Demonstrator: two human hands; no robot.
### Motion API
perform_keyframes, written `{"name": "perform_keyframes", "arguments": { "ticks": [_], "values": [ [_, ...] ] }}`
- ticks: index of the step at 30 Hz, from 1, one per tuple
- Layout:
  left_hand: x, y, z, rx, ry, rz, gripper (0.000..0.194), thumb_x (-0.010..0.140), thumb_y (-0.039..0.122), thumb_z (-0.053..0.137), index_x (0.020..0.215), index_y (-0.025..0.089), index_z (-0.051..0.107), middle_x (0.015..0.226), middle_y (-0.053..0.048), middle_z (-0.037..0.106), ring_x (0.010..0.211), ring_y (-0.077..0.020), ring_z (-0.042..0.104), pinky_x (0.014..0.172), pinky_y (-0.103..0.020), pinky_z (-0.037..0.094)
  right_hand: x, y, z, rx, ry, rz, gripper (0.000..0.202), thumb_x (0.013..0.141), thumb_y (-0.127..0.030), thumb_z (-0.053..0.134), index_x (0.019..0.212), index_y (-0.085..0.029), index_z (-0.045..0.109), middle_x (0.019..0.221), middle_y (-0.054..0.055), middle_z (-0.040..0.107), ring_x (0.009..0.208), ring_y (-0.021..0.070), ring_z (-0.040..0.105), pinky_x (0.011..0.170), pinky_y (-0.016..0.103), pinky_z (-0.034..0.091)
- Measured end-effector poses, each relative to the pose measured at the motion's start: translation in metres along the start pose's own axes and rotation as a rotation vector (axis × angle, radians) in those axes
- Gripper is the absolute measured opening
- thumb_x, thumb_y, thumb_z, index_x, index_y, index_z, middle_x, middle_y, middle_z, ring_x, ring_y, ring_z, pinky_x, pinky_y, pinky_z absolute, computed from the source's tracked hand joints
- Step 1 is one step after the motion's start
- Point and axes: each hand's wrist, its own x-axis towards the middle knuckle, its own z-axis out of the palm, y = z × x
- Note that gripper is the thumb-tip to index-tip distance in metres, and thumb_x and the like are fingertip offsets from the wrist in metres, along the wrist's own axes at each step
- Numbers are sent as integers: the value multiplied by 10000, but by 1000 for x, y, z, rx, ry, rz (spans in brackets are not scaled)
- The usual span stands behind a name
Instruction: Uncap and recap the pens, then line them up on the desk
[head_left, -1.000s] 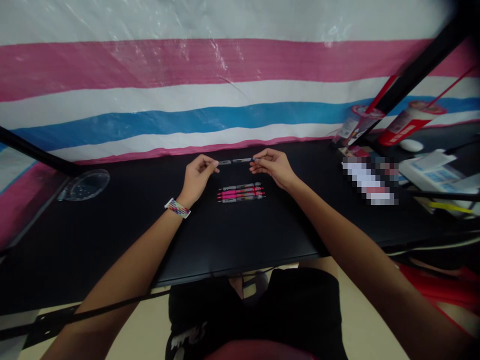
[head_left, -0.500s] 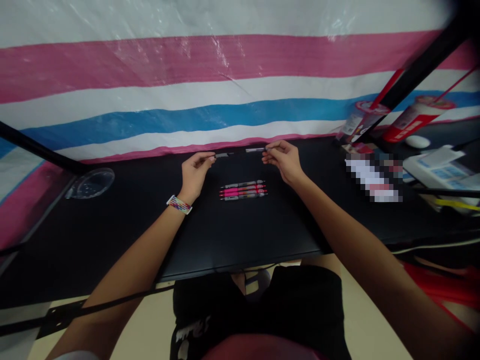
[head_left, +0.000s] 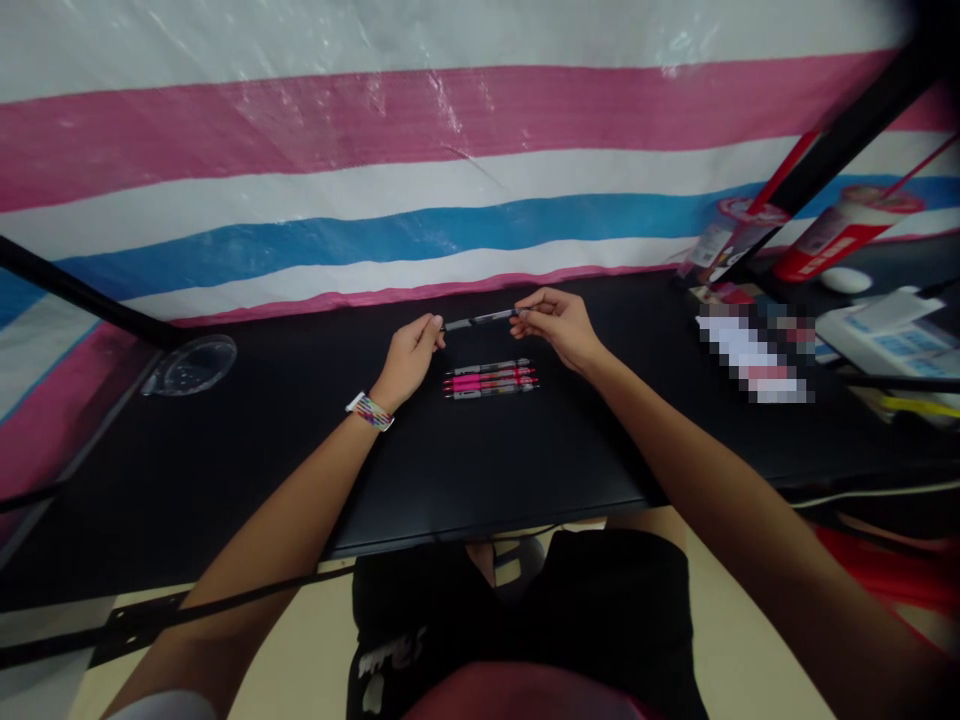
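A dark and clear pen [head_left: 480, 319] spans the gap between my hands above the black table. Its left end is pinched in the closed fingers of my left hand [head_left: 412, 352], which has a colourful woven band at the wrist. The thumb and fingers of my right hand [head_left: 559, 325] close on the other end. Just below, several pens [head_left: 491, 380] lie side by side in a row on the table, grey ones at the outside and pink-red ones between them.
The black table [head_left: 495, 470] runs across the view. A clear plastic lid [head_left: 199, 365] lies at the left. Two drink cups [head_left: 731, 240] with red straws, a white mouse [head_left: 847, 280], papers and a white box stand at the right. Striped sheeting hangs behind.
The two separate pen pieces, one in each hand, now meet in one line. My left hand has moved right and slightly down, closer to my right hand.
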Motion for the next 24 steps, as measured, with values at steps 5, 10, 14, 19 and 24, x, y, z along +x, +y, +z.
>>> {"name": "perform_keyframes", "arguments": {
  "ticks": [5,10,14,19,24],
  "values": [
    [-1,5,5,-150,2,2,279,957,362,854,1179,266,714,1030,-45,775,985,-198,757,907,-345,590,1,2,-2,42,22,32,300,760,-399,928,922,-217,752,867,71,797,750,209,759,813,431,678],
    [-1,6,7,-212,-6,-31,347,1063,436,722,1355,257,665,880,-21,753,863,-192,770,901,-364,600,-1,2,3,76,-4,46,252,767,-353,911,913,-219,755,867,69,802,756,209,766,798,415,670],
    [0,2,7,-200,38,3,505,940,332,872,1391,272,654,1126,-65,809,1060,-214,791,974,-366,595,-1,3,5,64,-1,67,235,772,-352,887,916,-224,753,876,68,801,764,207,764,819,418,676],
    [1,0,8,-165,34,-34,402,998,300,785,1385,259,686,975,-43,805,959,-207,797,948,-371,598,-1,6,5,80,-5,61,232,764,-349,896,898,-230,749,862,63,802,758,207,769,798,409,670],
    [1,-3,9,-141,46,-43,278,1000,404,810,1227,247,772,1069,-74,829,973,-203,791,921,-351,606,0,7,3,54,4,57,261,763,-391,903,901,-244,736,874,57,802,774,209,766,827,422,675]
  ]
}}
